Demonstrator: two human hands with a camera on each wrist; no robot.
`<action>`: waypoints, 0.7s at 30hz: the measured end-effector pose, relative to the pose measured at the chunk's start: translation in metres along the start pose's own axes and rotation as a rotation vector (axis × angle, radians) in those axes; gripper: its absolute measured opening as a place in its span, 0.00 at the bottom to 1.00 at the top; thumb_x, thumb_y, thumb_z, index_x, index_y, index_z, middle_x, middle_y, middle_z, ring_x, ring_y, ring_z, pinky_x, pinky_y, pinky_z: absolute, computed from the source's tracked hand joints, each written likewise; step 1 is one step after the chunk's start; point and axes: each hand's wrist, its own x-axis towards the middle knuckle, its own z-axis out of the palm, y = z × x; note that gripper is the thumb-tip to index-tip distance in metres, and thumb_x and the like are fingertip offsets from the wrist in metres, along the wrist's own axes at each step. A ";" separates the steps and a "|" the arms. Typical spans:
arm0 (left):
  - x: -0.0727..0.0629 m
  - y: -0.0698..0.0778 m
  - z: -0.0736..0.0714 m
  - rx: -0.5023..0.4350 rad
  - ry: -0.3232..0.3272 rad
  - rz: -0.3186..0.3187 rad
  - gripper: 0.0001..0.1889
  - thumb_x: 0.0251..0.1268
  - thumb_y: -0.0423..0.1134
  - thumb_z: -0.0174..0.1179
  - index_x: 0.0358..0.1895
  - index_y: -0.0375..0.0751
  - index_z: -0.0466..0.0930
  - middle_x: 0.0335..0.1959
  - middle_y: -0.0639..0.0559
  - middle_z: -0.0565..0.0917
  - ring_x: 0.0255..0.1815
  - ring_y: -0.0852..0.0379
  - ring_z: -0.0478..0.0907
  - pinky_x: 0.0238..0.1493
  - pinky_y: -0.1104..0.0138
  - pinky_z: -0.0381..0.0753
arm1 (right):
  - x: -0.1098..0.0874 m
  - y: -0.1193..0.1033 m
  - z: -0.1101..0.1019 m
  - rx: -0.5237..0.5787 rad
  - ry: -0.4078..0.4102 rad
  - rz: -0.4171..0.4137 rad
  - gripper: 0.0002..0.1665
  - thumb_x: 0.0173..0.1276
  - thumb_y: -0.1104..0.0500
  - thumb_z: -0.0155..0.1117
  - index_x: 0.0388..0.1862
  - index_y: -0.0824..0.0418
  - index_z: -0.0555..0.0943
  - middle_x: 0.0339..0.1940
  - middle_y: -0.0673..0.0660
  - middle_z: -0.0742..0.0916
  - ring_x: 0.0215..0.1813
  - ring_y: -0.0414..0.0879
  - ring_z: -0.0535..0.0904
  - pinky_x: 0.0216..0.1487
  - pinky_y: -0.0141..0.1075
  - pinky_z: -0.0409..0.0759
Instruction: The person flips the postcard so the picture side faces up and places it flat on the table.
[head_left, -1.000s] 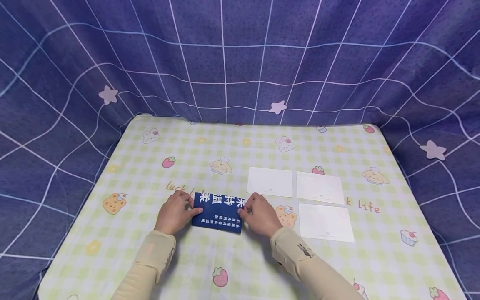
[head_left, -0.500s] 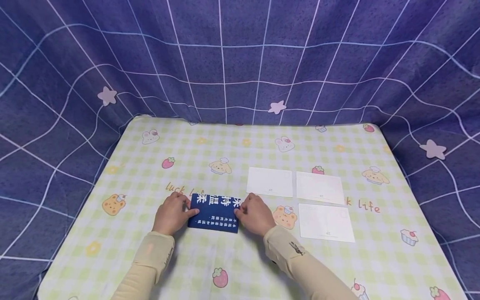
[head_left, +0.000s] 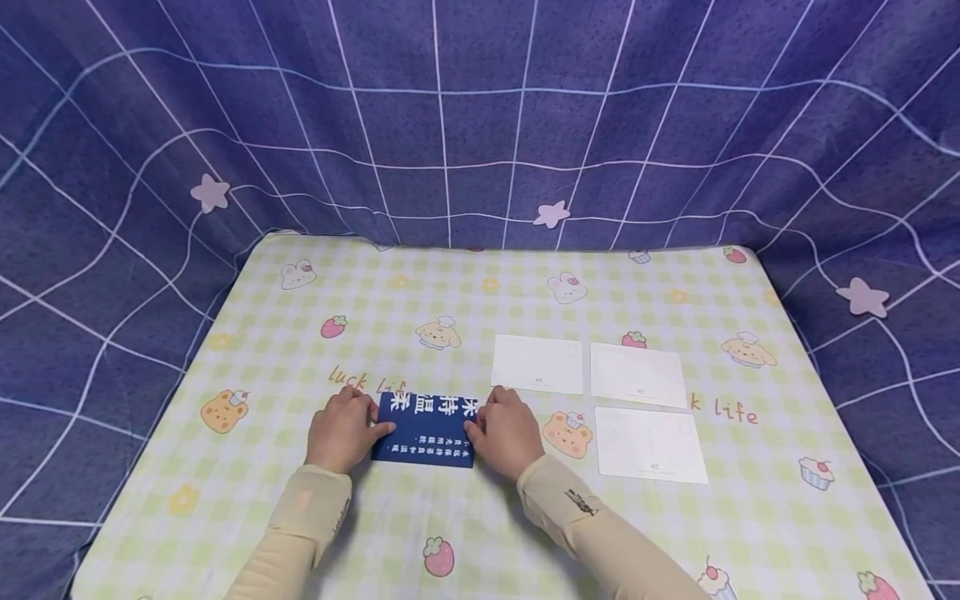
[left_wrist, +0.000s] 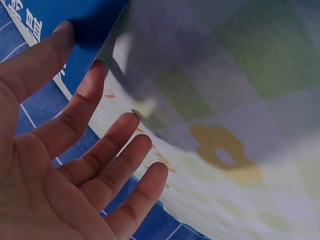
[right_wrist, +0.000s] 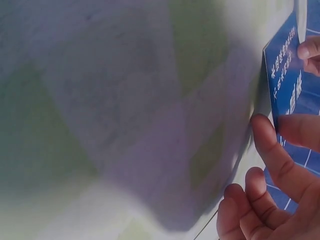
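A dark blue postcard [head_left: 427, 433] with white characters, upside down in the head view, is held between both hands just above the cloth. My left hand [head_left: 343, 429] pinches its left edge, thumb on top and index finger beneath. In the left wrist view the other fingers [left_wrist: 132, 175] of that hand spread away from the card. At the opposite edge my right hand [head_left: 508, 429] pinches the card between thumb and index finger. The right wrist view shows the blue postcard [right_wrist: 285, 70] from its side, with the remaining right fingers loosely bent.
Three white cards lie flat to the right: one at the back left [head_left: 537, 364], one at the back right [head_left: 638, 374] and one nearer [head_left: 650, 445]. A green-checked cloth [head_left: 300, 533] with cartoon prints covers the table. A dark blue gridded curtain [head_left: 480, 125] surrounds its back and sides.
Both hands and the blue postcard have shifted slightly left and a little toward the person. The grip at both edges stays, and the white cards have not moved.
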 end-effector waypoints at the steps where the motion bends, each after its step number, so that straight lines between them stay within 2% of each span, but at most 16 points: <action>1: 0.000 0.000 0.000 0.006 0.004 0.001 0.21 0.55 0.47 0.77 0.23 0.43 0.71 0.39 0.43 0.77 0.41 0.42 0.76 0.41 0.47 0.75 | 0.000 -0.001 0.001 -0.009 0.001 0.004 0.22 0.67 0.50 0.71 0.15 0.53 0.76 0.32 0.49 0.75 0.37 0.46 0.70 0.39 0.38 0.72; 7: -0.003 0.003 0.000 0.048 0.010 -0.002 0.22 0.54 0.47 0.77 0.22 0.43 0.71 0.35 0.45 0.76 0.37 0.44 0.74 0.40 0.48 0.74 | 0.000 -0.005 0.002 -0.066 -0.016 0.010 0.20 0.68 0.49 0.70 0.18 0.56 0.81 0.32 0.50 0.74 0.36 0.46 0.69 0.39 0.38 0.70; 14: -0.005 0.008 0.000 0.099 0.022 -0.004 0.21 0.54 0.48 0.77 0.22 0.42 0.73 0.35 0.44 0.76 0.38 0.43 0.75 0.41 0.48 0.75 | -0.001 -0.008 0.002 -0.134 -0.018 0.017 0.20 0.69 0.48 0.69 0.20 0.57 0.83 0.33 0.51 0.76 0.38 0.47 0.69 0.39 0.39 0.70; 21: -0.004 0.015 0.000 0.149 0.041 -0.002 0.19 0.52 0.47 0.78 0.29 0.33 0.83 0.34 0.42 0.77 0.38 0.42 0.76 0.41 0.46 0.76 | -0.002 -0.009 0.004 -0.177 -0.001 0.023 0.20 0.67 0.47 0.71 0.20 0.57 0.84 0.33 0.51 0.76 0.36 0.46 0.69 0.39 0.38 0.69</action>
